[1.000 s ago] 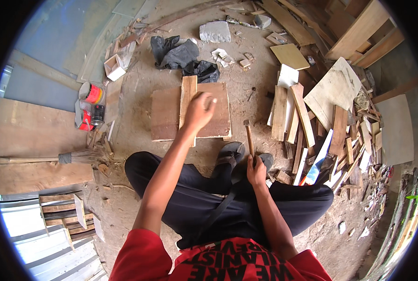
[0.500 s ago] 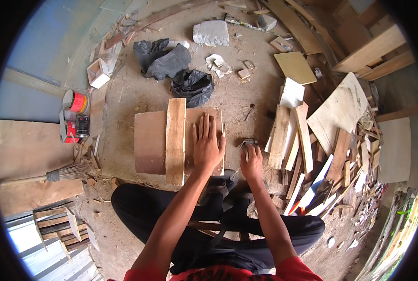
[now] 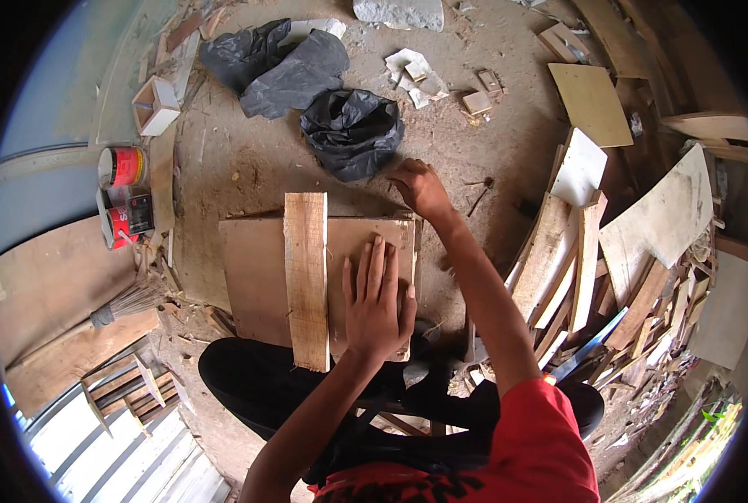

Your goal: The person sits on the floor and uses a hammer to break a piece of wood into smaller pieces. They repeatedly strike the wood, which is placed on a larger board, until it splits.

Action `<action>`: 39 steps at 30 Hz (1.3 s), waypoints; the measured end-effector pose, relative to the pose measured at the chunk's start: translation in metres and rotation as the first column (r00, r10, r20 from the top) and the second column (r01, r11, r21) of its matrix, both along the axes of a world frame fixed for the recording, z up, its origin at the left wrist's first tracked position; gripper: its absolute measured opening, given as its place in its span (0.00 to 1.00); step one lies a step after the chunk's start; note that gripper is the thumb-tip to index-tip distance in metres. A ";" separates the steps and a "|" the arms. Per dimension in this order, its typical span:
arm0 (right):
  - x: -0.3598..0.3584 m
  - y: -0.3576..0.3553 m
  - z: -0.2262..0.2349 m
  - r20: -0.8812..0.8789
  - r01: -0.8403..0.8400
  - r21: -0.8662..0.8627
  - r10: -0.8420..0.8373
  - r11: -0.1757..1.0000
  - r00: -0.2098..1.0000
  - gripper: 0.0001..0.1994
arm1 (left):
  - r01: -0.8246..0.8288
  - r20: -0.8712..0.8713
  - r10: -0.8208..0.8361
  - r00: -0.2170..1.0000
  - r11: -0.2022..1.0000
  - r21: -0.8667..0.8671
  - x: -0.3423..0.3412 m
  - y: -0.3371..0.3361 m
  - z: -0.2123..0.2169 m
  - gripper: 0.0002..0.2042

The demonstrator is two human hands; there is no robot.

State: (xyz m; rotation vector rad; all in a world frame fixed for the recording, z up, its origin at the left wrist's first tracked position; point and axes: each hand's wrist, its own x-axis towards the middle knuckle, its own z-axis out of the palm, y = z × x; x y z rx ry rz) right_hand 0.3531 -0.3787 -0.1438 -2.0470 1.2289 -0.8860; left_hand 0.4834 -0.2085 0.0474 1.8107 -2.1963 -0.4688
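Well, the largest thing I have below me is the dusty floor (image 3: 223, 168), which runs out under nearly everything in my head view. Along its right side I see a heap of scrap wood (image 3: 638, 306), with planks, strips and pale panels leaning over one another. Next in size comes the flat brown board (image 3: 252, 285), lying right in front of the person's bent knees. Beyond it, on the far side, I have a larger black plastic bag (image 3: 294, 80), crumpled. The light wooden strip (image 3: 307, 277) lies across the brown board, left of its middle, and sticks out past both the near and far edges. A smaller black plastic bag (image 3: 353, 138) sits between the larger one and the board. The left hand (image 3: 376, 306) is spread flat, palm down on the board just right of the strip, fingers pointing away from the body, gripping nothing. The right hand (image 3: 420, 189) is past the board's far right corner, near the smaller bag, its fingers partly curled; I cannot tell whether they hold anything. Smallest, over on the left, I pick out a red-and-yellow tin (image 3: 122, 168).
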 end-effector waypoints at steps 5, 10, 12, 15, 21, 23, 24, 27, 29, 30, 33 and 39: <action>-0.017 -0.020 -0.006 -0.140 -0.237 0.003 0.235 0.972 0.962 0.13 | 0.003 0.016 -0.003 1.000 1.000 0.015 0.001 0.001 -0.002 0.32; -0.023 -0.021 -0.005 -0.152 -0.330 -0.080 0.315 0.941 0.937 0.13 | 0.001 0.002 -0.001 1.000 1.000 0.006 0.000 0.002 0.000 0.31; -0.018 -0.019 -0.011 -0.215 -0.310 -0.182 0.270 0.933 0.939 0.11 | -0.006 0.003 0.006 1.000 1.000 0.024 0.001 0.003 0.003 0.30; -0.012 -0.020 -0.026 -0.282 -0.223 -0.285 0.141 0.932 0.949 0.09 | 0.002 -0.019 -0.002 1.000 1.000 0.030 -0.002 -0.001 0.005 0.30; 0.026 -0.057 0.106 0.158 0.086 -0.120 -0.066 0.989 0.985 0.13 | -0.025 -0.027 0.025 0.999 1.000 0.000 0.002 0.005 0.002 0.31; 0.032 -0.072 0.111 0.068 0.136 -0.196 -0.125 0.971 0.990 0.14 | -0.027 -0.036 0.026 0.999 0.999 -0.024 0.002 0.006 -0.001 0.30; 0.027 -0.074 0.094 -0.027 0.154 -0.236 -0.165 0.959 0.986 0.13 | -0.014 -0.037 0.013 0.999 0.999 -0.033 -0.001 0.001 0.002 0.30; 0.007 -0.048 0.056 -0.001 0.317 -0.181 -0.323 0.931 0.947 0.15 | -0.009 -0.064 0.004 0.998 0.997 -0.072 -0.001 0.000 -0.001 0.30; -0.011 -0.001 0.055 0.128 0.428 -0.088 -0.416 0.899 0.900 0.14 | -0.028 -0.077 0.020 0.997 0.994 -0.103 -0.004 -0.002 -0.003 0.29; -0.015 0.033 0.061 0.165 0.441 -0.066 -0.426 0.895 0.890 0.12 | -0.043 -0.064 0.036 0.997 0.993 -0.108 0.000 0.002 -0.002 0.29; -0.041 0.135 0.063 0.004 0.494 -0.067 -0.495 0.867 0.869 0.11 | -0.048 -0.059 0.040 0.997 0.989 -0.137 0.001 0.007 -0.001 0.30; -0.052 0.259 0.036 -0.430 0.569 -0.058 -0.535 0.821 0.728 0.32 | -0.030 0.003 0.031 1.000 0.984 -0.174 -0.002 0.007 0.000 0.30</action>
